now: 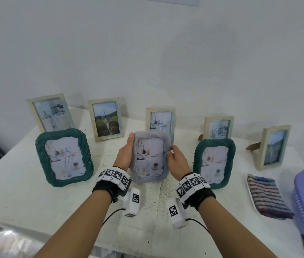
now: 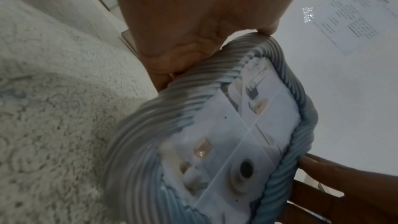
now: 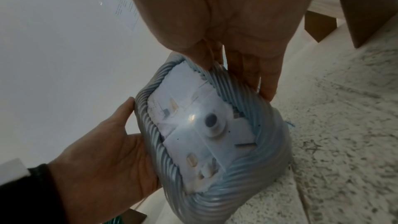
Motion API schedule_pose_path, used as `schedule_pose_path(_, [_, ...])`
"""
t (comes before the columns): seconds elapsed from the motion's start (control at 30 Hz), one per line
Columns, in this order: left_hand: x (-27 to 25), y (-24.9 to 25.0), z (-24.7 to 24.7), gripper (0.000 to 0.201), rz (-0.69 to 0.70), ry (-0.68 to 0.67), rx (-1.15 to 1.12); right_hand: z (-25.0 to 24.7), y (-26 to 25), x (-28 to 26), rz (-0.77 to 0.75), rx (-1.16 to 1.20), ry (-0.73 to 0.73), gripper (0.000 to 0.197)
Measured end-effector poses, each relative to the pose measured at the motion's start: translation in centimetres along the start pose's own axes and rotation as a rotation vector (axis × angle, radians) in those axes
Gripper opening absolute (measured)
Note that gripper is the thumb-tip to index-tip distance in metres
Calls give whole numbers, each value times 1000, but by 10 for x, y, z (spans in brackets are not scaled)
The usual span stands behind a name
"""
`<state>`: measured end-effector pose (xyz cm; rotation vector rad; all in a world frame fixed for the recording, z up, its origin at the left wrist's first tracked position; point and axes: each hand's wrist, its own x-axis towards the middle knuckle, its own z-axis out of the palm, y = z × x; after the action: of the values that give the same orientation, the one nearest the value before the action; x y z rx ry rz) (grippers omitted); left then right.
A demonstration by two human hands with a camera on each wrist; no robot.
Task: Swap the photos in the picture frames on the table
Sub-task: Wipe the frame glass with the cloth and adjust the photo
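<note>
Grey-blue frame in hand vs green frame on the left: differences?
The grey-blue frame is pale and held off the table by the left hand and right hand; the left green frame is dark green and stands untouched. Both have ribbed, rounded borders and similar collage photos.

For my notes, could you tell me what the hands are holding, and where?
Both grip the grey-blue ribbed picture frame: left hand on its left edge, right hand on its right edge.
</note>
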<state>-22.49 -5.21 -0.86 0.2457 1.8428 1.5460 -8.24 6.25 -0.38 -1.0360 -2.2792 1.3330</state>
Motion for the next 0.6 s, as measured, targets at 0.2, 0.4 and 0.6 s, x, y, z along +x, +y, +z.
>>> schedule_pose_path(0.2, [-16,2,-6,72,-15,-62,-13,-2,-10,-10,32,43,2,44])
schedule_pose_path(0.4, [-45,-25,-45,46,173,61,32,14,-40,-43,-253,-119,265,52])
schedule_pose_path(0.6, [-83,-45,-118,11,556,513,169,69,-82,-59,-473,-56,156,34])
